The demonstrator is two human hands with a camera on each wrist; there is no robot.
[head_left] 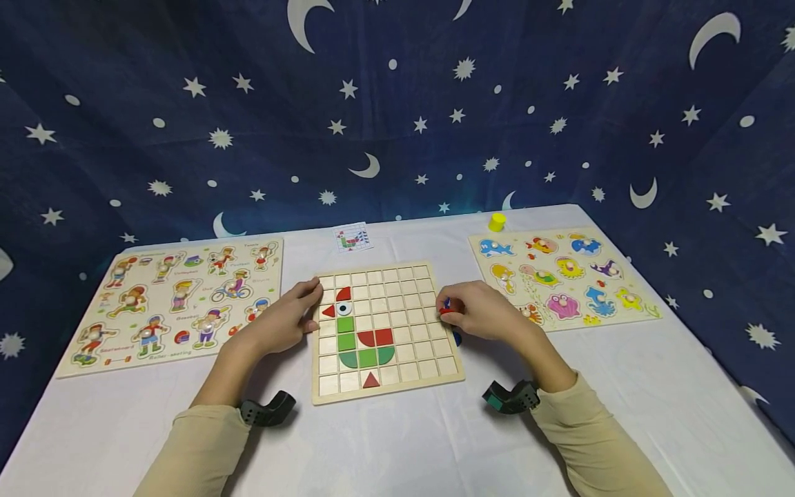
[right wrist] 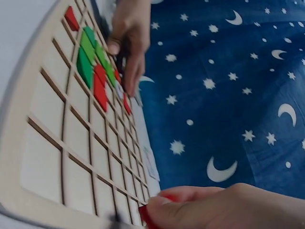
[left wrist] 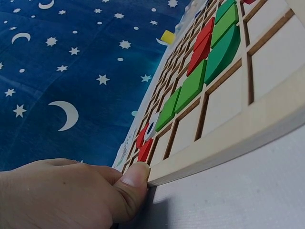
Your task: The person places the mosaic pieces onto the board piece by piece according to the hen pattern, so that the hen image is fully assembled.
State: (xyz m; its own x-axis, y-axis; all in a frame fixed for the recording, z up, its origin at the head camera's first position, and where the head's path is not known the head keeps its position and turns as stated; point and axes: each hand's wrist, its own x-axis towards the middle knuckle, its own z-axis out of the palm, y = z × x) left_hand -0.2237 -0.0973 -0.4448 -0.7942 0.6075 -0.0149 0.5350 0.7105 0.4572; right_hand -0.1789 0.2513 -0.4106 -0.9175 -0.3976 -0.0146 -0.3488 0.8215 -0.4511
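A wooden grid board [head_left: 419,357] lies in the middle of the table, with red and green pieces and an eye piece [head_left: 344,308] set in it as a bird shape. My left hand [head_left: 286,319] holds the board's left edge, its thumb [left wrist: 136,175] right at the rim. At the right edge, my right hand [head_left: 481,310] pinches a red piece [right wrist: 148,218] between thumb and fingers. Blue also shows among those fingers in the head view. Just below this hand, a dark blue piece [head_left: 457,338] lies beside the board, partly hidden.
A sports peg puzzle [head_left: 156,373] lies to the left, a sea-animal peg puzzle [head_left: 478,252] to the right. Behind the grid board lies a small picture card [head_left: 352,237] showing a bird on a grid. A yellow cylinder [head_left: 497,221] stands at the back right, before a star-patterned curtain [head_left: 397,103].
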